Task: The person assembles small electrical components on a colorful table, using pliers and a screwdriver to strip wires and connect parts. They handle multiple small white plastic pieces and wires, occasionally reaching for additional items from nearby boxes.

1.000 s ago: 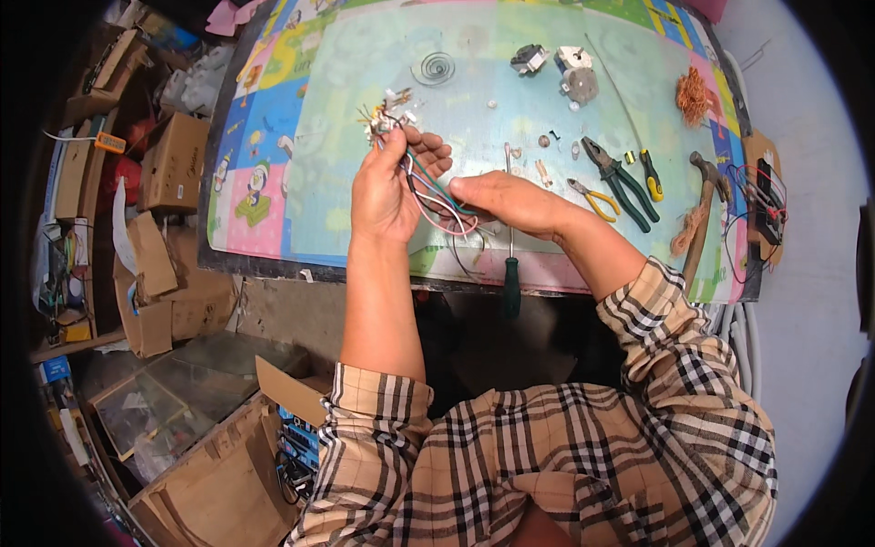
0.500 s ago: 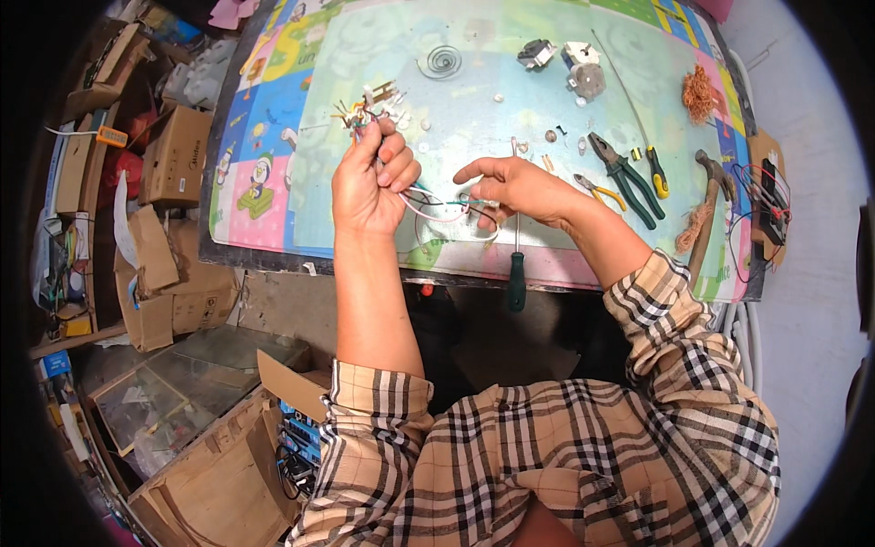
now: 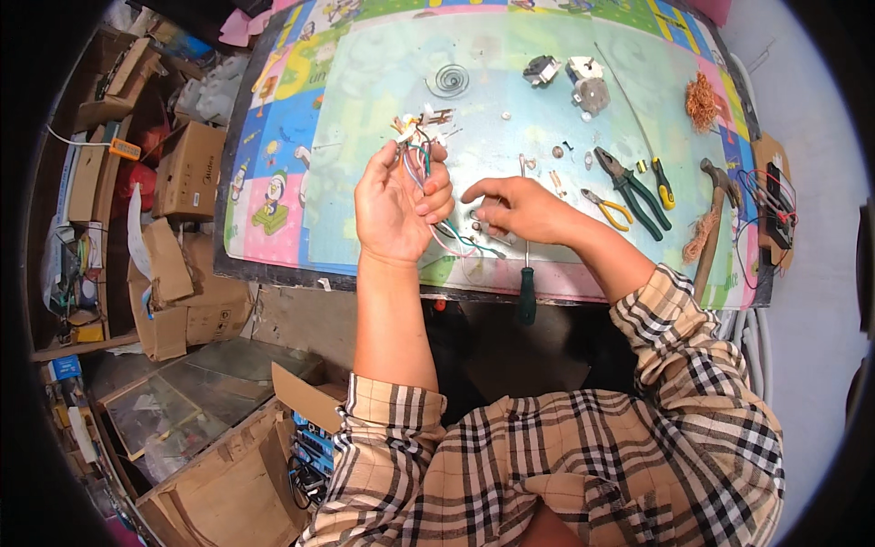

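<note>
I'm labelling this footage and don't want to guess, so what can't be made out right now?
All in the head view:
- Wire bundle: middle stretch hidden by the left hand.
- Right hand: its own bent fingers hide whether it holds anything.
- Green-handled screwdriver: part of the shaft hidden behind the right hand.
- Small loose parts: too small to identify.
- Open cardboard box: contents partly hidden by the left sleeve.

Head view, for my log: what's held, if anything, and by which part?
Left hand holds a multicoloured wire bundle near its top; right hand: cannot tell.
</note>
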Available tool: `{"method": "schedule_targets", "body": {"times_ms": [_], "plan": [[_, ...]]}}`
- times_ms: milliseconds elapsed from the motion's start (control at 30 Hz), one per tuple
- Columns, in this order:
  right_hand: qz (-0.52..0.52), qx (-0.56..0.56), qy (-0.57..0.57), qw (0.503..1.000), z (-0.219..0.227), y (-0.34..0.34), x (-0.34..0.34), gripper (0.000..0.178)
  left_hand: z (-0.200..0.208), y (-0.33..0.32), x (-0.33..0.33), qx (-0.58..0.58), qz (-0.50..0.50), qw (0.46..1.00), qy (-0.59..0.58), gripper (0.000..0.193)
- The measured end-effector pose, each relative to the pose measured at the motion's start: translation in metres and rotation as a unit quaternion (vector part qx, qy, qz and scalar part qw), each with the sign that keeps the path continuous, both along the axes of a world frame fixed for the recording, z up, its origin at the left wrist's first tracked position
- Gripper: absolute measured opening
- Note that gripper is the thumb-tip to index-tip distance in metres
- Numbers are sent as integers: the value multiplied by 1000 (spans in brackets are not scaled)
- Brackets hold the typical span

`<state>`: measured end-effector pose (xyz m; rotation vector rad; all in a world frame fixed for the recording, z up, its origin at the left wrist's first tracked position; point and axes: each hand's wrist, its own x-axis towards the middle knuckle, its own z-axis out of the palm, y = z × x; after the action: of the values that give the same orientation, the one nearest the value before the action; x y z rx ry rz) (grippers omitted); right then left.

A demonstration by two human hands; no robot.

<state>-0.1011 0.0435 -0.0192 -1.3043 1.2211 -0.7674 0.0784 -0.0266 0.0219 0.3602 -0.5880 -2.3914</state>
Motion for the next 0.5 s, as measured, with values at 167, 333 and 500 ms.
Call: {"method": "schedule_targets", "body": {"times_ms": [167,333,500], "plan": [[-32,5,-76,997,8,0,3,14,0,0,-3,-19,51,996,-64,50],[-46,-153,65,985,10,11,19,18,3,4,-12,-28,64,993,-95,47],[-51,-128,93,986,10,10,19,16,-5,4,-15,-27,95,991,-91,39]]}}
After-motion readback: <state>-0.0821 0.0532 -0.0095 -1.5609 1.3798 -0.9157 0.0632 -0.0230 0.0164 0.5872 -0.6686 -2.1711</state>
